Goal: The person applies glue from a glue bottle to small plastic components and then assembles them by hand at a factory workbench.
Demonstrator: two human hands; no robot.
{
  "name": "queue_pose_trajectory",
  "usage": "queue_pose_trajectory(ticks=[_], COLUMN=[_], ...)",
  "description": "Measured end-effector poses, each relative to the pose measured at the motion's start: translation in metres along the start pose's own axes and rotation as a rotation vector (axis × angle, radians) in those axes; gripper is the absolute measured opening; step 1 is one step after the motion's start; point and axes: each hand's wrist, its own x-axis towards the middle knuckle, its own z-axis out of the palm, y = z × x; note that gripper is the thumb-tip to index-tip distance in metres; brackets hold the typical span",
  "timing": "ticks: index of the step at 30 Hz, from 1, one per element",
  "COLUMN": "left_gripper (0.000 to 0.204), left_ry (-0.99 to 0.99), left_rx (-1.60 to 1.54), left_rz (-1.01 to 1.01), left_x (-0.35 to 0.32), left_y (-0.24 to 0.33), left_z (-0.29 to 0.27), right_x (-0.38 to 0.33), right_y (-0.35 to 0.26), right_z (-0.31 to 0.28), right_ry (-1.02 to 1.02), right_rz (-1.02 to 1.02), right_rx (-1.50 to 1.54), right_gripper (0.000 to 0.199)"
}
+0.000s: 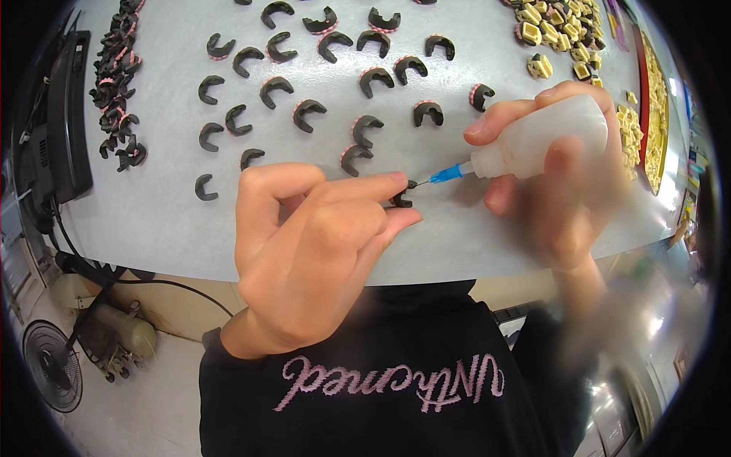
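Observation:
My left hand (316,244) pinches a small black C-shaped piece (404,199) between thumb and forefinger, above the near part of the table. In my right hand (567,190) is a translucent white squeeze bottle (560,133), tilted so that its blue needle tip (447,174) points left. The thin needle reaches the black piece at its upper edge; whether anything comes out of it is too small to tell. Just beyond my left fingers lie two more black C-shaped pieces with pink beaded rims, one (355,161) close to the other (368,131). A blur covers part of my right hand and wrist.
Many similar black pieces (310,116) are spread over the grey table (171,160). A dense row of them (118,91) runs along the left, beside a black device (67,114). Cream and black parts (560,30) are heaped at the far right, near a red-edged tray (647,114).

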Motion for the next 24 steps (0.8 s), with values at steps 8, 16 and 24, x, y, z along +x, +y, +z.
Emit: queue_pose_trajectory(ticks=[8,16,24], left_gripper=[0.048,0.048,0.049], left_ry=[0.016,0.014,0.006], left_rx=[-0.010,-0.004,-0.024], left_rz=[0.012,0.016,0.017], left_x=[0.002,-0.002,-0.001], left_y=[0.000,-0.002,-0.004], left_z=[0.002,0.001,0.001], right_x=[-0.003,0.012,0.013], right_y=[-0.002,-0.001,-0.002], right_z=[-0.003,-0.005,-0.005], right_ry=[0.117,0.207,0.211], right_rz=[0.013,0.031,0.048], right_rx=[0.049,-0.101,-0.139], right_gripper=[0.056,0.060,0.061])
